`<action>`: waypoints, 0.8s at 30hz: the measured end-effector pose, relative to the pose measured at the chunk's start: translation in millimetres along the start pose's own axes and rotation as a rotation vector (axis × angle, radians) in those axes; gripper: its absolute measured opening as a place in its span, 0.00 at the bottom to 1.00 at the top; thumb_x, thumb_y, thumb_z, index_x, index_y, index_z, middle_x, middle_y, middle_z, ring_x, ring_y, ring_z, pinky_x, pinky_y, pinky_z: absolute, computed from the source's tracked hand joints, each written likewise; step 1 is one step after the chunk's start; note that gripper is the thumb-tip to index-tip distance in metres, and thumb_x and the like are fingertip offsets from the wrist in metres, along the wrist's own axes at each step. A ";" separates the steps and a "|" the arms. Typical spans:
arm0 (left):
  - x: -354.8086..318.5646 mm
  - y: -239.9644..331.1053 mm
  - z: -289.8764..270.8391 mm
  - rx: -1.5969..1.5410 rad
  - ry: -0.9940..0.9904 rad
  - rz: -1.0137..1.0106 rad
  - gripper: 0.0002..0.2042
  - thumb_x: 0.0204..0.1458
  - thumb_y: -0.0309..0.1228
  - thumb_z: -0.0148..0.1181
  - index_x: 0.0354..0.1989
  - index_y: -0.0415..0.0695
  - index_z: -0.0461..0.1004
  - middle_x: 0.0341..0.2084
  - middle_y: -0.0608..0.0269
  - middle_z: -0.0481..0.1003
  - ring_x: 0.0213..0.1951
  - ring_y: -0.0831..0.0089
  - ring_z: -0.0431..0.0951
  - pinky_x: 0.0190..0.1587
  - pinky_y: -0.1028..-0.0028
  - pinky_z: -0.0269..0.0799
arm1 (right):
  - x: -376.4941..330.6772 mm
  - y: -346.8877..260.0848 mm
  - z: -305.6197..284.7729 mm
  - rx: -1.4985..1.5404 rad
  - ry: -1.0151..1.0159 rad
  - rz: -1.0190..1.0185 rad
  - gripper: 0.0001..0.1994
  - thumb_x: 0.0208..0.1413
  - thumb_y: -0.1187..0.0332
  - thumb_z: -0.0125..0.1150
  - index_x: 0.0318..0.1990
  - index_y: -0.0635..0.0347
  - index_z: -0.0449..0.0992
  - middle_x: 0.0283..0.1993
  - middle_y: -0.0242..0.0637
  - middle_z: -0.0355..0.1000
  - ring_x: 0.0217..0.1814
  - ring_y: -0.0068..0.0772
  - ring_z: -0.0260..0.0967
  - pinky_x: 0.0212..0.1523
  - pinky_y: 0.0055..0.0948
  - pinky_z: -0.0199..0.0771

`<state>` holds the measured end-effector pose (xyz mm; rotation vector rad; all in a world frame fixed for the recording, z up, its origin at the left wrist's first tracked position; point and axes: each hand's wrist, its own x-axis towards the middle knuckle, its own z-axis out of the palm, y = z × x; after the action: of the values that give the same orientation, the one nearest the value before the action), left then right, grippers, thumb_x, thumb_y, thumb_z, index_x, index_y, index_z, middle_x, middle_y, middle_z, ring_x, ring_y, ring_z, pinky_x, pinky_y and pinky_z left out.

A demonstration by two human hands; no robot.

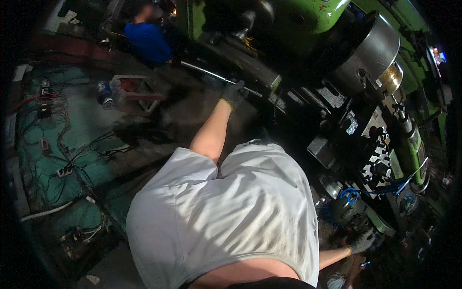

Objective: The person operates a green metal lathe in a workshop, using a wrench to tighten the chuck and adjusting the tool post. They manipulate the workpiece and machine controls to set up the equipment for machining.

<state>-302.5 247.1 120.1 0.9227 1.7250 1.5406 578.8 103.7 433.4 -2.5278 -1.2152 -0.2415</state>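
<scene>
My left hand (234,91), in a grey work glove with a yellow cuff, reaches forward to a long shiny metal rod (204,70). Its fingers look closed around the rod, though the shadow there is deep. Far out to the right, my gloved right hand (362,242) is at the lathe carriage, beside a grey-green block (379,222). Those fingers appear curled over a part that is hidden in the dark. The big round steel chuck (370,53) of the green lathe (308,17) is at the upper right.
A person in a blue top (147,42) is at the upper left. Cables and small electrical parts (62,171) lie on the green floor (36,192). A blue coiled hose (349,195) hangs by the carriage, near a toothed metal part (380,166). A metal frame (139,91) stands to the left.
</scene>
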 end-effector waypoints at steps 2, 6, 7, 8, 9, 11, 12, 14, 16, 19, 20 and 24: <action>13.4 15.2 25.6 -0.984 0.188 -0.783 0.23 0.53 0.17 0.67 0.48 0.58 0.65 0.33 0.64 0.75 0.30 0.68 0.77 0.31 0.60 0.76 | -14.9 -9.2 0.5 -0.058 -0.112 0.005 0.28 0.65 0.46 0.61 0.52 0.67 0.80 0.53 0.52 0.78 0.50 0.49 0.75 0.55 0.45 0.74; 40.3 -0.9 45.6 -0.580 -0.121 -0.582 0.06 0.62 0.28 0.62 0.46 0.46 0.76 0.43 0.59 0.77 0.42 0.68 0.76 0.43 0.68 0.79 | -65.4 7.7 -30.4 0.031 -0.256 -0.045 0.23 0.65 0.51 0.63 0.48 0.68 0.79 0.49 0.48 0.79 0.49 0.44 0.75 0.53 0.40 0.73; 44.3 -15.6 43.1 -0.505 -0.072 -0.646 0.10 0.60 0.28 0.63 0.49 0.48 0.75 0.44 0.59 0.78 0.43 0.66 0.78 0.42 0.64 0.79 | -76.0 3.6 -39.4 0.017 -0.247 -0.058 0.23 0.65 0.52 0.64 0.48 0.68 0.79 0.48 0.47 0.80 0.48 0.43 0.74 0.53 0.39 0.73; 49.3 -20.2 51.9 -0.427 -0.054 -0.713 0.13 0.59 0.28 0.64 0.52 0.50 0.74 0.45 0.60 0.79 0.43 0.64 0.80 0.41 0.61 0.79 | -95.2 8.4 -47.5 0.055 -0.170 -0.025 0.22 0.65 0.52 0.64 0.47 0.68 0.79 0.47 0.48 0.79 0.49 0.43 0.74 0.54 0.39 0.72; 54.0 -20.1 58.4 -0.334 -0.046 -0.770 0.17 0.58 0.28 0.66 0.55 0.52 0.73 0.46 0.60 0.80 0.44 0.61 0.82 0.40 0.58 0.78 | -120.8 -2.4 -57.8 0.053 -0.156 0.023 0.22 0.65 0.52 0.64 0.47 0.69 0.79 0.47 0.48 0.79 0.49 0.43 0.74 0.55 0.39 0.72; 61.9 -23.2 30.1 0.826 -0.428 -0.320 0.27 0.62 0.51 0.54 0.61 0.45 0.75 0.61 0.48 0.74 0.57 0.47 0.76 0.60 0.56 0.71 | -135.8 -37.4 -67.9 0.052 -0.125 0.090 0.22 0.64 0.53 0.64 0.47 0.69 0.79 0.47 0.49 0.79 0.49 0.44 0.73 0.55 0.39 0.71; 76.5 -37.2 28.9 1.228 -0.587 -0.300 0.34 0.63 0.60 0.46 0.63 0.44 0.75 0.65 0.44 0.70 0.63 0.44 0.72 0.66 0.56 0.67 | -140.9 -27.7 -78.5 0.004 -0.158 0.027 0.22 0.65 0.53 0.64 0.48 0.68 0.79 0.47 0.50 0.78 0.49 0.46 0.73 0.55 0.40 0.71; 87.3 -57.0 16.1 1.334 -0.560 0.098 0.28 0.65 0.55 0.45 0.56 0.47 0.81 0.58 0.47 0.77 0.60 0.47 0.76 0.63 0.53 0.70 | -137.1 -26.3 -67.7 -0.062 -0.143 0.007 0.21 0.64 0.54 0.64 0.48 0.67 0.79 0.46 0.51 0.77 0.50 0.49 0.73 0.55 0.41 0.71; 75.8 4.7 50.3 1.514 -0.435 -0.082 0.21 0.64 0.46 0.50 0.49 0.44 0.82 0.50 0.48 0.80 0.53 0.48 0.80 0.55 0.54 0.75 | -194.2 -29.9 -73.4 -0.121 -0.085 0.188 0.19 0.63 0.55 0.65 0.47 0.65 0.79 0.45 0.51 0.77 0.50 0.51 0.73 0.55 0.43 0.71; 60.1 3.9 53.5 1.615 -0.192 -0.043 0.15 0.61 0.37 0.54 0.44 0.41 0.82 0.40 0.47 0.81 0.45 0.47 0.81 0.48 0.54 0.77 | -186.6 -21.1 -41.6 -0.057 -0.044 0.162 0.18 0.61 0.56 0.67 0.46 0.64 0.78 0.45 0.50 0.77 0.51 0.54 0.73 0.55 0.44 0.71; 43.8 4.6 58.4 1.322 0.038 -0.033 0.13 0.61 0.36 0.54 0.42 0.41 0.82 0.40 0.46 0.80 0.43 0.46 0.80 0.48 0.54 0.76 | -178.1 -21.4 -34.2 -0.036 -0.049 0.124 0.17 0.61 0.56 0.67 0.45 0.63 0.78 0.45 0.50 0.77 0.51 0.54 0.73 0.55 0.45 0.72; 14.6 86.7 111.8 0.688 0.319 0.212 0.10 0.60 0.34 0.58 0.38 0.41 0.79 0.40 0.45 0.79 0.43 0.46 0.78 0.51 0.55 0.74 | -111.3 -9.1 18.3 0.133 0.038 0.097 0.15 0.63 0.59 0.65 0.46 0.63 0.78 0.46 0.46 0.77 0.51 0.45 0.74 0.55 0.40 0.71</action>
<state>-210.2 325.9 194.2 1.2703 2.5383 1.2727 502.6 34.7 386.2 -2.4479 -1.0550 -0.1789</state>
